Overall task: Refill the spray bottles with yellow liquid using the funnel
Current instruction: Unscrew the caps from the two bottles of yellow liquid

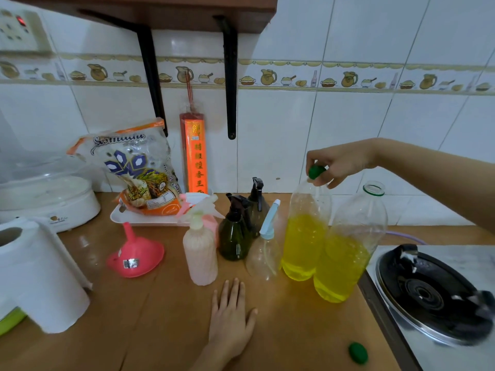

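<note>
The right hand [338, 164] is pinching the green cap [316, 171] on the left yellow-liquid bottle [305, 231] and should be twisting straight, while the left hand [231, 314], lying spread on the bench [166, 317], ought to be steadying it.

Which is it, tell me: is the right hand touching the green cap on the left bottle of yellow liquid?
Touching. The head view shows the right hand's fingertips pinching the green cap atop the bottle.

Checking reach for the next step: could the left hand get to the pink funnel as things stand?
Probably yes. The left hand lies flat and empty on the counter, and the wood between it and the pink funnel is bare.
</note>
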